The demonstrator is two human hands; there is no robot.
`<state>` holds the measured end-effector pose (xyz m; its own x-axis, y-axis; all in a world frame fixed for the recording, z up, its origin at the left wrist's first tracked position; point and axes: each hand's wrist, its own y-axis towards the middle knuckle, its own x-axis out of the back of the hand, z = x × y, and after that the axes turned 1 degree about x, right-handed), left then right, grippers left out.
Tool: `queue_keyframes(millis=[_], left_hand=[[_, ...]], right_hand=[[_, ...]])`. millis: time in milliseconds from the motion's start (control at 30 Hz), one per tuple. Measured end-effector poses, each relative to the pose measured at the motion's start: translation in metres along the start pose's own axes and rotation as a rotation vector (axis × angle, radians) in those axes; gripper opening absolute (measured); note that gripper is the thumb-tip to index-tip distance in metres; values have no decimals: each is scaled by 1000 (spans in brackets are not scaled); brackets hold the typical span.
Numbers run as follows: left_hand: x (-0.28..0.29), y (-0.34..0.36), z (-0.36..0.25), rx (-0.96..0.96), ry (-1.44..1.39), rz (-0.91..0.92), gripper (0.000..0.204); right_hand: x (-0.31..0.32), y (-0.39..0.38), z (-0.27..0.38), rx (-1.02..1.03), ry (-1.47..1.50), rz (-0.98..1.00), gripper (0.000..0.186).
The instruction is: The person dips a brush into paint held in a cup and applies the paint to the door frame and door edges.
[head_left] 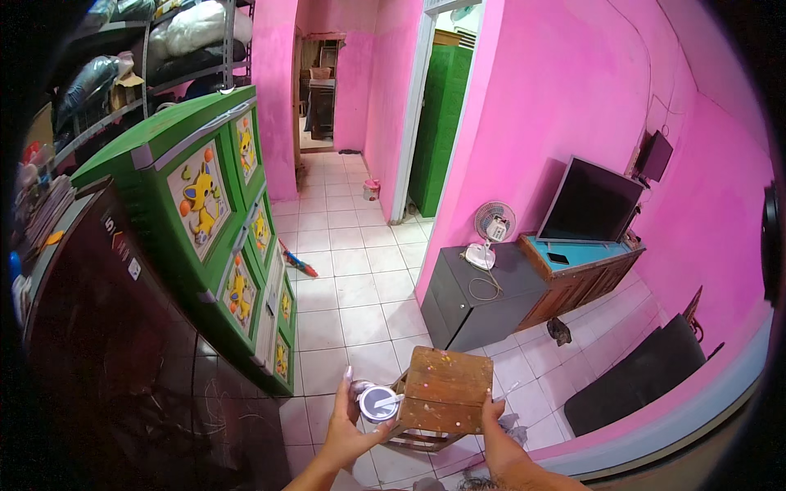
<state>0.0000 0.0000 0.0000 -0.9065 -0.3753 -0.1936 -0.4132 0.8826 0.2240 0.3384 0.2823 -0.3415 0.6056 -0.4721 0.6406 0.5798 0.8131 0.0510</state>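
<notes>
Left hand (pixel 348 425): thumb and fingers curled round a small white round tub (pixel 379 421), pinching it by its sides. Tub open at the top, dark greyish inside, pale flat stick (pixel 386 402) lying across it, end near the rim. It sits just beside the left edge of a brown wooden stool (pixel 446 380), square-seated, spotted with paint-like flecks.

Right hand (pixel 497 430): at the stool's right edge, thumb side up. Fingers hidden below; cannot tell whether they clamp the wood or only rest against it.

Risks, as judged: a tilt of the left wrist could slide the stick out or spill whatever the tub holds. A knock against the stool's edge could do the same. If the right hand has only a light hold, a shifted stool could slip or tip. Whether its feet stand on the floor is unclear.

Further out: glossy white floor tiles (pixel 352 323), possibly slick if wet. A long red-and-blue object (pixel 299 260) lies by the green panelled cabinet (pixel 139 204), a likely trip hazard.
</notes>
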Motion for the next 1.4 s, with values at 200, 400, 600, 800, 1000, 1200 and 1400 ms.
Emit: queue_keyframes(millis=[200,400,600,800,1000,1200,1400], left_hand=[[60,47,-15,23,-8,101,113],[64,85,-17,45,-31,157,106],[40,106,-7,-83,42,244,98],[-22,95,9,-32,-11,527,99],[-90,74,22,89,-167,729,103],[-161,35,29,74,-194,764,102],[-222,2,4,138,-251,896,105]], right_hand=[[9,-46,18,199,-185,82,60],[53,-82,0,167,-261,102,56],[138,-128,58,199,-224,90,51],[274,-181,94,-10,-150,-1,42],[403,-203,126,150,-5,-239,30],[546,-195,172,601,-177,-640,29],[647,-186,250,690,-454,-966,25]])
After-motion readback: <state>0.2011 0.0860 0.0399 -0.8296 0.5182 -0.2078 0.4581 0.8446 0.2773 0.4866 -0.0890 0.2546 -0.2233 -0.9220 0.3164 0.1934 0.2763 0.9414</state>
